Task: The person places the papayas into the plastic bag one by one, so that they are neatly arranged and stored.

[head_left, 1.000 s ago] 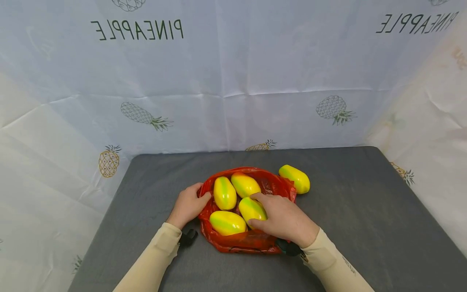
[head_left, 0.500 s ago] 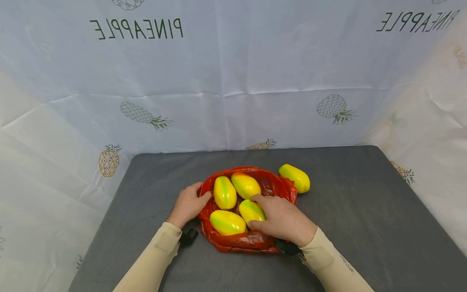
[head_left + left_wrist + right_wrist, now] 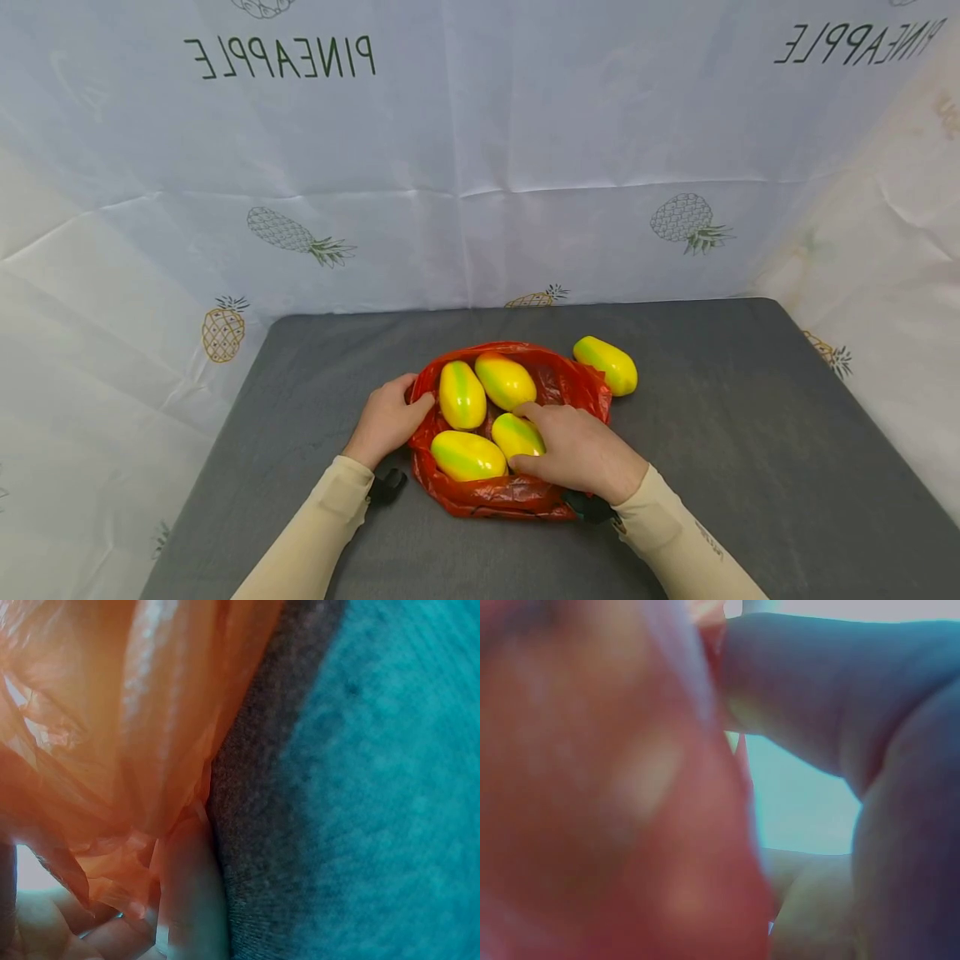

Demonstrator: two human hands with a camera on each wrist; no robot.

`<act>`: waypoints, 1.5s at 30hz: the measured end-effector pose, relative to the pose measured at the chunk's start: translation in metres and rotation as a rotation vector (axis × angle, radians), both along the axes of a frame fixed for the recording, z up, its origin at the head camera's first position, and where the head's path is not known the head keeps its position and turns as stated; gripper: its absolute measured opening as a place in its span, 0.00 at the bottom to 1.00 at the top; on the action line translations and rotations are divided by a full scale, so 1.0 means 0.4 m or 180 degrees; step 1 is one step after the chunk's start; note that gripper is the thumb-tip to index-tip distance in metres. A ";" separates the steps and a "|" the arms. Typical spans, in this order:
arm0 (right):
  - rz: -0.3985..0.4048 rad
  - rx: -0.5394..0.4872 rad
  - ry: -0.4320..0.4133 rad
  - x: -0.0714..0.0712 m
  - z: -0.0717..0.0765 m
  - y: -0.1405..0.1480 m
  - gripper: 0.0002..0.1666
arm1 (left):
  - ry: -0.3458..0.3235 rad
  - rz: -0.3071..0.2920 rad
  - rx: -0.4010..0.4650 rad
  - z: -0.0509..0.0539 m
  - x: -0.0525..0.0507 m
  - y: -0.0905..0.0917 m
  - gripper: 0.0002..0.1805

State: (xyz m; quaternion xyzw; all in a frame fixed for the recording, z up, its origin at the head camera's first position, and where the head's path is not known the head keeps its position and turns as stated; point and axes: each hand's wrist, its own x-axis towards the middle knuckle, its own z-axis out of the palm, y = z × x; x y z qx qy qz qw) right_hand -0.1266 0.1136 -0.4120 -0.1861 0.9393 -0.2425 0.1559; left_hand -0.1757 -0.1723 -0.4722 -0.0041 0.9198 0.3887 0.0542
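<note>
An opened red plastic bag (image 3: 450, 498) lies on the table with several glossy yellow-green mangoes inside. My left hand (image 3: 387, 423) holds the bag's left rim, and the left wrist view shows the thin plastic (image 3: 172, 697) bunched at the fingers (image 3: 191, 885). Inside the bag, my right hand (image 3: 581, 446) grips the mango (image 3: 516, 435) at the front right, thumb on its near side and fingers on its far side. The palm hides part of that fruit. Red plastic (image 3: 630, 810) blurs much of the right wrist view, beside the fingers (image 3: 795, 682).
Another mango (image 3: 609, 367) lies on the dark grey table (image 3: 720, 467), just outside the bag's far right side. A white cloth (image 3: 480, 150) printed with pineapples hangs behind the table and along both sides.
My right hand and the mango in its grip have shifted slightly toward me inside the bag. The left hand and the other mangoes stay in place.
</note>
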 end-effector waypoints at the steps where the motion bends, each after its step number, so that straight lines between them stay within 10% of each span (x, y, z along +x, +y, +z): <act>1: -0.0006 0.0000 -0.0004 0.000 0.001 0.000 0.36 | -0.0003 0.0001 -0.0003 0.000 0.000 0.000 0.19; 13: -0.0176 -0.0201 0.0342 -0.019 0.046 0.057 0.37 | -0.0011 0.0023 -0.0035 0.006 -0.003 0.001 0.18; 23: -0.0885 -0.0580 0.0869 -0.066 0.081 0.181 0.33 | 0.0022 0.0032 -0.0039 0.002 -0.002 -0.007 0.17; 45: -0.1437 -0.0354 0.0329 -0.154 -0.061 0.285 0.49 | 0.0008 0.0017 -0.0004 -0.001 0.002 0.000 0.16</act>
